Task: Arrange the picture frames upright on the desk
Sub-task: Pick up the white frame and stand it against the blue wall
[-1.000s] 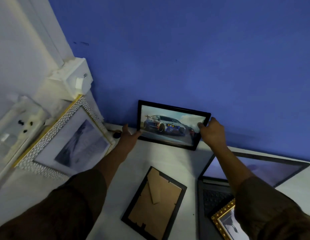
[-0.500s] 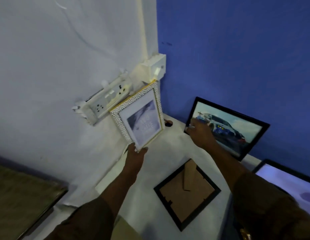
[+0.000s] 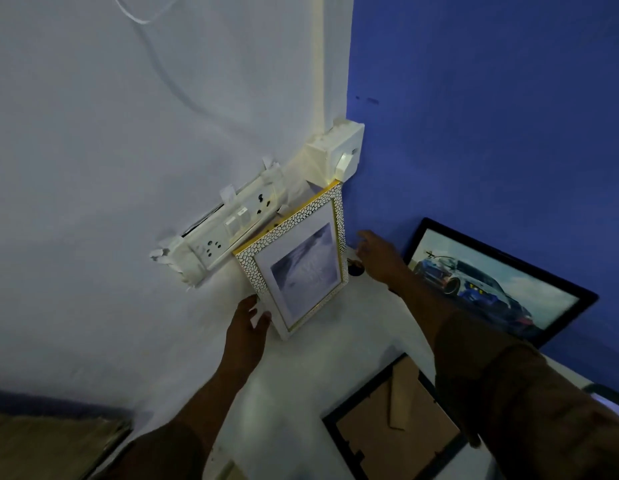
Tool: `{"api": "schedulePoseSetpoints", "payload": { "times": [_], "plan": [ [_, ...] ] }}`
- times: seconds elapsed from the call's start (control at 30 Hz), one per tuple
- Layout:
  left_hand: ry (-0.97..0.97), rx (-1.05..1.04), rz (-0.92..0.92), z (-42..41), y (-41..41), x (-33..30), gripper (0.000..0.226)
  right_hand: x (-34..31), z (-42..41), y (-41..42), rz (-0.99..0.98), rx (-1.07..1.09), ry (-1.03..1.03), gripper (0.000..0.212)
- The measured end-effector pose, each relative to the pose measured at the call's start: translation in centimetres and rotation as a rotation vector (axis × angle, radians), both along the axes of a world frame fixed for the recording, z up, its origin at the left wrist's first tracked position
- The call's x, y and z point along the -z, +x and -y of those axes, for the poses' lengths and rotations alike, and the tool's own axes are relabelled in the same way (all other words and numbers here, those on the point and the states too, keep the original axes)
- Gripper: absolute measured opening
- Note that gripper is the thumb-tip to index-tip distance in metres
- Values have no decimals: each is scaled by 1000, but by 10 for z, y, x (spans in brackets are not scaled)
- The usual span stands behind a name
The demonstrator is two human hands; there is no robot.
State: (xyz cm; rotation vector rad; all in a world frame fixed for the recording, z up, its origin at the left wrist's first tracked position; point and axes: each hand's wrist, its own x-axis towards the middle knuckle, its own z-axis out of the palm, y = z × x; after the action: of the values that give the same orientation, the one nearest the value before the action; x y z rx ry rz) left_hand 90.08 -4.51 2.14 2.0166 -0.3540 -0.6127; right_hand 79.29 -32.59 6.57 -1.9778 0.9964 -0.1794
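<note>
A white pebble-patterned frame (image 3: 301,268) with gold trim stands in the desk's corner, leaning on the white wall. My left hand (image 3: 247,327) touches its lower left corner with thumb and fingers. My right hand (image 3: 377,254) reaches toward its right edge with fingers extended, apart from it. A black frame with a car picture (image 3: 495,285) leans upright against the blue wall. Another black frame (image 3: 394,431) lies face down on the white desk (image 3: 318,368), its cardboard back and stand showing.
A white socket strip (image 3: 228,230) and a switch box (image 3: 339,154) are fixed to the wall just behind the patterned frame. A small dark round thing (image 3: 356,270) lies at the corner. A brown surface (image 3: 48,441) lies at the lower left, beyond the desk's edge.
Both hands left the car frame, which now leans on the blue wall. My view swung left; my left hand came to the patterned frame's corner and my right hand moved toward that frame.
</note>
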Motion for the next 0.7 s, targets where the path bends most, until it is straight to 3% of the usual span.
{"api": "schedulePoseSetpoints", "payload": {
  "times": [0.17, 0.33, 0.57, 0.7],
  "plan": [
    [67, 91, 54, 13, 22, 19, 21, 12, 23, 41, -24, -82, -33, 35],
    [61, 127, 136, 12, 27, 26, 27, 30, 29, 54, -31, -104, -39, 28],
    [-61, 66, 272, 3, 3, 5, 10, 27, 12, 1, 89, -101, 92, 19],
    [-185, -1, 332, 5, -20, -24, 22, 25, -6, -48, 178, -84, 187, 28]
  ]
}}
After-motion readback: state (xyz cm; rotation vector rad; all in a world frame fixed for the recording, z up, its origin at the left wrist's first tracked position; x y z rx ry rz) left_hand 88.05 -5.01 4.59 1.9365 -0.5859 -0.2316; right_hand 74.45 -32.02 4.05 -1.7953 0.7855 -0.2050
